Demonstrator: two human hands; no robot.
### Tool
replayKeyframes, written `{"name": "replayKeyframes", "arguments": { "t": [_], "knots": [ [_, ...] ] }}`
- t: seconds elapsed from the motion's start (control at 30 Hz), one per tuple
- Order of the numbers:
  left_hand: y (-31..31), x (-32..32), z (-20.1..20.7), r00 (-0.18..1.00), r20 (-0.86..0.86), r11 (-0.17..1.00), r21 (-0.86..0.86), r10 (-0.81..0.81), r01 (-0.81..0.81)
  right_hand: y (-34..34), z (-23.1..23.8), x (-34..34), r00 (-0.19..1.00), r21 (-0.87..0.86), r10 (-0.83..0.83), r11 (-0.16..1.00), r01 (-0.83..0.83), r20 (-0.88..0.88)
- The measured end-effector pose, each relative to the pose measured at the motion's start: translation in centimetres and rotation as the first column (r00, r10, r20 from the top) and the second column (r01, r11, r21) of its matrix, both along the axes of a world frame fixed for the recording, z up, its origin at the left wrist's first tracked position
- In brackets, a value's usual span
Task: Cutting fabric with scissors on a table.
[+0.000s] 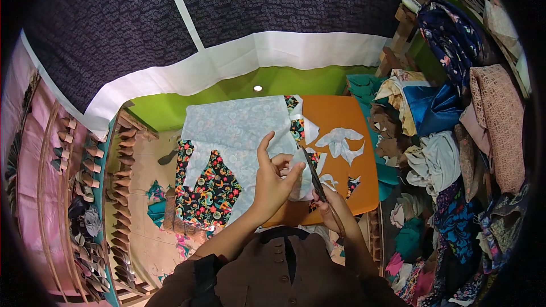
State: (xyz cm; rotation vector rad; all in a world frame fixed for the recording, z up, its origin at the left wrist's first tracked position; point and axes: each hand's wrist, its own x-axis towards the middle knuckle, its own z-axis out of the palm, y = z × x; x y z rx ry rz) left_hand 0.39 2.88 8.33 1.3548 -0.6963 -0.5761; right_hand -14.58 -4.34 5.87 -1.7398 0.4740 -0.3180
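My left hand point(274, 185) is over the middle of the table, its index finger raised. Its thumb and other fingers close on a pale piece of fabric point(299, 158). My right hand point(332, 210) grips dark, long-bladed scissors point(314, 177), blades pointing up and slightly left, right beside that fabric. Beneath lies a large spread of floral fabric point(239, 116), mostly pale side up. A folded-over part shows its black face with colourful flowers point(217, 187). Where the blades meet the cloth is hard to make out.
The orange tabletop point(364, 153) carries pale fabric scraps point(340, 143) on its right. Piled cloth point(438, 162) crowds the right side. Racks of shoe-like forms point(122, 193) stand left. Teal scraps point(156, 204) lie on the floor. A dark patterned curtain point(273, 5) hangs ahead.
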Motion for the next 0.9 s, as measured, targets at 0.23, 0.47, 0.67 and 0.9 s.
{"name": "replayKeyframes", "arguments": {
  "t": [0.23,0.47,0.67,0.9],
  "knots": [
    [0.3,0.1,0.4,1.000,-0.029,1.000,0.000,-0.003,0.003,0.3,0.9,0.2,0.998,0.039,0.005,0.999,-0.003,-0.059],
    [0.2,0.0,0.5,0.999,0.052,1.000,0.019,-0.013,0.012,-0.3,-0.3,0.2,0.999,0.595,-0.043,0.802,0.050,-0.027],
    [0.2,0.0,0.1,0.998,0.043,0.999,0.013,-0.047,0.046,0.3,1.0,0.5,1.000,0.259,0.005,0.966,0.001,-0.022],
    [0.3,0.1,0.5,1.000,-0.005,0.999,0.031,-0.019,0.019,0.1,1.2,0.5,0.997,0.281,0.017,0.960,0.005,-0.077]
  ]
}}
